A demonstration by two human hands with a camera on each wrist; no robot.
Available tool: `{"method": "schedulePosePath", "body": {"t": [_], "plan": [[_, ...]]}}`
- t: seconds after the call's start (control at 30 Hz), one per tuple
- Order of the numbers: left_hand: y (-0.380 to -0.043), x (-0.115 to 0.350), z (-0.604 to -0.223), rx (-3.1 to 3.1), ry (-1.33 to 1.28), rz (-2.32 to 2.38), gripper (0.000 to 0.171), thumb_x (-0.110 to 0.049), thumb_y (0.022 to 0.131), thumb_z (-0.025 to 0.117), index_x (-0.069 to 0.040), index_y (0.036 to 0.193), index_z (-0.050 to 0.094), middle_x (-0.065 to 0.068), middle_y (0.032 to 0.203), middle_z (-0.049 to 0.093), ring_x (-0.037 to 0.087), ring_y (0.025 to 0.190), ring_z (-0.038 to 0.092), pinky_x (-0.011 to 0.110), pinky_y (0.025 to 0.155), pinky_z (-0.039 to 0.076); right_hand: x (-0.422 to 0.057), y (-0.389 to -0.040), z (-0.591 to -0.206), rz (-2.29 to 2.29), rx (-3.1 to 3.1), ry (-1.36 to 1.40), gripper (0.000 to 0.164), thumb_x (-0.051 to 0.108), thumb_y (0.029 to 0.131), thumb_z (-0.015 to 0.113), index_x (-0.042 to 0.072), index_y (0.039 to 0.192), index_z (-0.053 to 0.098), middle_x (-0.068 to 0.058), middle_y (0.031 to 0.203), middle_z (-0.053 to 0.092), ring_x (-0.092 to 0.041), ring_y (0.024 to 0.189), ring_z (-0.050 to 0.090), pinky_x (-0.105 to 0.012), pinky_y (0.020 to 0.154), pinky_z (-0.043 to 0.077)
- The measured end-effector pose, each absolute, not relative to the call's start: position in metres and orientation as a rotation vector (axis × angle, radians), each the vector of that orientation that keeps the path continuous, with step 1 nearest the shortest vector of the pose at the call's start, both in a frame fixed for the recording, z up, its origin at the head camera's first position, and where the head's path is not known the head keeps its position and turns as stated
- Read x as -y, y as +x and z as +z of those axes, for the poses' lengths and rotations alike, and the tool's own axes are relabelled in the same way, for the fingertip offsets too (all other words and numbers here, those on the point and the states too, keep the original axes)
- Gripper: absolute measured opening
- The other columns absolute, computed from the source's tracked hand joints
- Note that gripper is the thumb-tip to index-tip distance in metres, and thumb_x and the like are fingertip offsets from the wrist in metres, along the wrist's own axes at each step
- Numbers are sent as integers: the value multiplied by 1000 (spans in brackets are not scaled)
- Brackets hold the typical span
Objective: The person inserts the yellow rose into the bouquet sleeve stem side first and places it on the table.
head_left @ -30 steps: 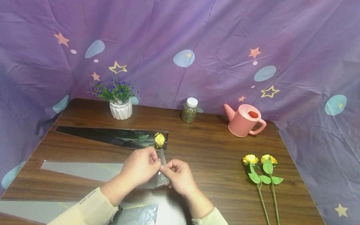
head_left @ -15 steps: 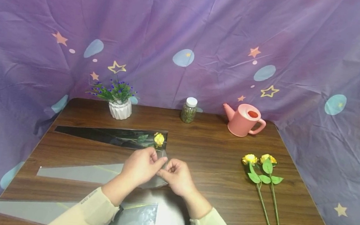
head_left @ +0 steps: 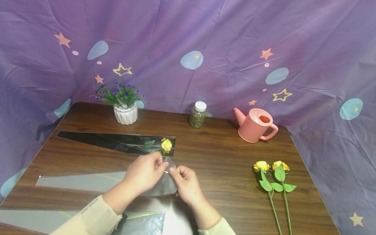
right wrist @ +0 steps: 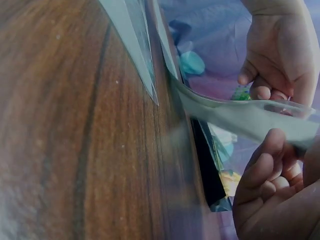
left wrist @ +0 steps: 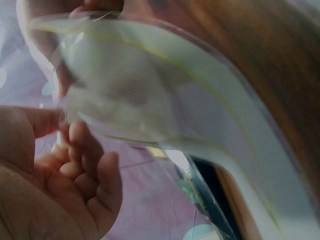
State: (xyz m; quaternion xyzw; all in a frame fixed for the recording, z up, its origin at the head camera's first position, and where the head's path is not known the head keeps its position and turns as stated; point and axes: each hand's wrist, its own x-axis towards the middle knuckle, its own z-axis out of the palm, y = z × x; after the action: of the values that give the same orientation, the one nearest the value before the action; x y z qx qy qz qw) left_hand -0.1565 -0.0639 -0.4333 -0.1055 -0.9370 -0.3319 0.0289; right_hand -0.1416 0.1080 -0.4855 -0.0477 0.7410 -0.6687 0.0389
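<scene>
A long tapered plastic flower sleeve (head_left: 81, 181), clear with a whitish back, lies between both hands, its narrow tip pointing left. My left hand (head_left: 144, 171) pinches one edge of the wide end between thumb and fingers. Across from it, my right hand (head_left: 187, 184) pinches the other edge. The mouth of the sleeve (left wrist: 135, 75) bulges apart between them in the left wrist view, with yellow lines along its sides. Just behind the hands, a yellow rose (head_left: 166, 145) lies in a black-backed sleeve (head_left: 105, 140).
More whitish sleeves (head_left: 31, 219) lie at the front left, partly under the left forearm. Two yellow roses (head_left: 278, 177) with long stems are on the right. At the back stand a potted plant (head_left: 125, 114), a white-capped jar (head_left: 197, 116) and a pink watering can (head_left: 252, 127).
Fingertips of both hands have drawn slightly apart, and the sleeve's wide end has spread into a rounded mouth. Its narrow tip has slid a little left and toward the front.
</scene>
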Motion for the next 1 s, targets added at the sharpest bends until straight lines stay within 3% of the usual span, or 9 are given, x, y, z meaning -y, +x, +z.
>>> {"method": "schedulePosePath", "body": {"t": [0.1,0.33,0.53,0.67,0.83,1.0], "plan": [[-156,65,-431,2931,-343,-1028,26,-33,100,71,-19,82,58,-5,67,54,15,61,52,36,57,45,-108,-142,-485,-2004,-2356,-167,31,6,101,67,4,72,55,4,55,52,-2,42,42,-19,40,34],[-154,60,-430,3066,-257,-989,49,-64,91,72,-20,78,57,-2,70,58,18,65,55,36,58,44,-107,-142,-483,-1908,-2560,-321,22,-9,88,63,3,70,58,8,57,44,3,49,36,-19,47,28],[-154,61,-428,3070,-259,-968,34,-41,95,71,-20,73,56,-3,68,58,18,64,55,36,56,45,-107,-141,-484,-1915,-2549,-320,24,-3,91,71,3,70,60,8,57,50,1,49,42,-18,47,34],[-155,67,-424,3072,-272,-968,27,-26,91,68,-19,69,54,-2,65,55,17,60,53,36,54,42,-114,-143,-485,-1883,-2558,-286,27,4,93,75,3,70,60,8,55,53,-2,45,48,-18,44,38],[-157,72,-423,3074,-301,-978,32,-23,87,65,-20,62,46,-5,59,45,15,55,45,34,50,36,-132,-149,-480,-1772,-2597,-278,30,7,92,76,6,68,59,7,52,54,-8,46,53,-21,44,39],[-158,72,-426,3079,-326,-991,38,-23,88,65,-21,59,40,-8,54,37,13,52,39,31,48,30,-150,-151,-472,-1705,-2524,-369,26,11,95,76,1,74,64,-4,58,62,-18,52,62,-24,48,48]]}}
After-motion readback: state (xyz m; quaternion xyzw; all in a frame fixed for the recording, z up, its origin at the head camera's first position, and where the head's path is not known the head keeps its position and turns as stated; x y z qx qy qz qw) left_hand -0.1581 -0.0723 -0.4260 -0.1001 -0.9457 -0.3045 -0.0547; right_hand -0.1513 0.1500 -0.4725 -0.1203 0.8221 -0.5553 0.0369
